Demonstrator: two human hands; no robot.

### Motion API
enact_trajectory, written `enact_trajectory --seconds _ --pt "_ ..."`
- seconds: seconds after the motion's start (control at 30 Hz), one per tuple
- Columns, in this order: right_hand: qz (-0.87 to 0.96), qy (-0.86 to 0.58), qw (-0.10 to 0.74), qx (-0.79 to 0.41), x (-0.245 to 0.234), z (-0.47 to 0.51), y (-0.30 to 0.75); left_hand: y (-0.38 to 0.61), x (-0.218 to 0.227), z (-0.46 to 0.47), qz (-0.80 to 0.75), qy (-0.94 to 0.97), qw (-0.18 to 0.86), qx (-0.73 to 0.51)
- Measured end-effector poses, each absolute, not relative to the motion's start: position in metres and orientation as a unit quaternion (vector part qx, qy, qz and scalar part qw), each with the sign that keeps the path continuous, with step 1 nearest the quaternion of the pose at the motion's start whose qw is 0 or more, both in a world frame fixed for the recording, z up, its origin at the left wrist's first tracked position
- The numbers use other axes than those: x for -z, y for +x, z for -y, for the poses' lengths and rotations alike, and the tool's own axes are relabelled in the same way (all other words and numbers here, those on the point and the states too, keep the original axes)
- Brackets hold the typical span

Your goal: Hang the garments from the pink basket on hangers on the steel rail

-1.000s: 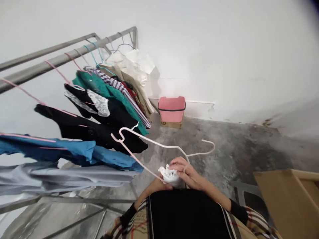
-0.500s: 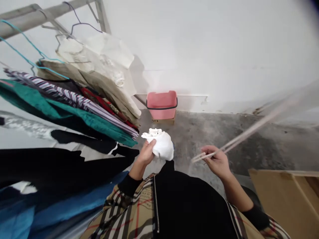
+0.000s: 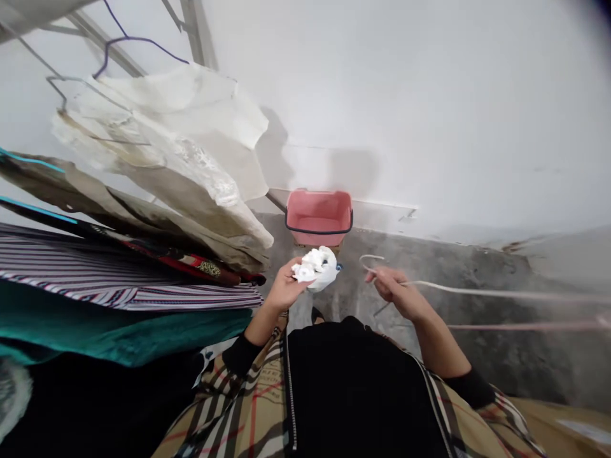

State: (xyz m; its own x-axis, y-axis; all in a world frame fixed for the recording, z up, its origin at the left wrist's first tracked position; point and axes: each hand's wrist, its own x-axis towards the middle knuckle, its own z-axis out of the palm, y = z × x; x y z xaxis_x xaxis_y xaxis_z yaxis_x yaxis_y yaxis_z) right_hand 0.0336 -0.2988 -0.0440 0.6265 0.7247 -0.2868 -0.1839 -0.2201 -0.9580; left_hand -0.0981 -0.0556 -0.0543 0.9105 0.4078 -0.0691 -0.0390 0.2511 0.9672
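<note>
My left hand (image 3: 282, 291) is closed around a crumpled white bundle (image 3: 324, 275), with bunched, knobbly folds on top. A small blue bit shows at its right side. Whether it is cloth or a filled bag, I cannot tell. Opposite it, apart from the bundle, my right hand (image 3: 395, 291) grips a white clothes hanger (image 3: 458, 290) near its hook. The curved hook pokes out past my fingers. Its long arms stretch to the right and blur, the lower one looking pinkish.
Garments hang along the left on a rail, among them white tops (image 3: 191, 137), a striped shirt (image 3: 124, 273) and a green garment (image 3: 119, 331). A pink bucket (image 3: 319, 216) with a dark handle stands by the white wall. A cardboard box (image 3: 558, 423) sits at lower right.
The hanger has swung from a raised slant to nearly level, its hook now showing. The bundle has turned, with more of its folded top visible. The view has shifted closer to the white tops.
</note>
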Motion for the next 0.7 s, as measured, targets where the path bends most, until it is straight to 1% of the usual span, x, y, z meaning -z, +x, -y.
enact_trajectory --seconds 0.07,0.13,0.23,0.3,0.37,0.47,0.53,0.57,0.63,0.7 --pt "0.198 -0.656 0.546 -0.483 0.048 0.287 0.046 -0.093 0.052 0.044 -0.111 0.641 0.736 -0.188" --pt "0.178 -0.656 0.527 -0.509 0.052 0.274 0.058 -0.090 0.051 0.033 -0.081 0.662 0.707 -0.235" --pt "0.141 -0.705 0.538 -0.440 0.059 0.255 0.080 -0.089 0.052 0.022 -0.076 0.640 0.709 -0.285" --pt "0.136 -0.752 0.529 -0.369 0.065 0.243 0.099 -0.086 0.053 0.019 -0.088 0.598 0.734 -0.308" --pt "0.147 -0.769 0.527 -0.331 0.071 0.229 0.122 -0.079 0.052 0.018 -0.117 0.525 0.770 -0.343" --pt "0.156 -0.710 0.592 -0.347 0.080 0.208 0.161 -0.059 0.044 0.018 -0.171 0.398 0.805 -0.405" --pt "0.172 -0.654 0.640 -0.365 0.082 0.193 0.188 -0.042 0.038 0.017 -0.210 0.342 0.801 -0.445" --pt "0.192 -0.633 0.648 -0.377 0.082 0.185 0.202 -0.034 0.034 0.017 -0.227 0.323 0.793 -0.464" --pt "0.249 -0.609 0.636 -0.403 0.076 0.169 0.227 -0.017 0.028 0.016 -0.250 0.295 0.775 -0.500" --pt "0.321 -0.597 0.600 -0.424 0.064 0.152 0.247 -0.001 0.022 0.015 -0.268 0.278 0.759 -0.523"
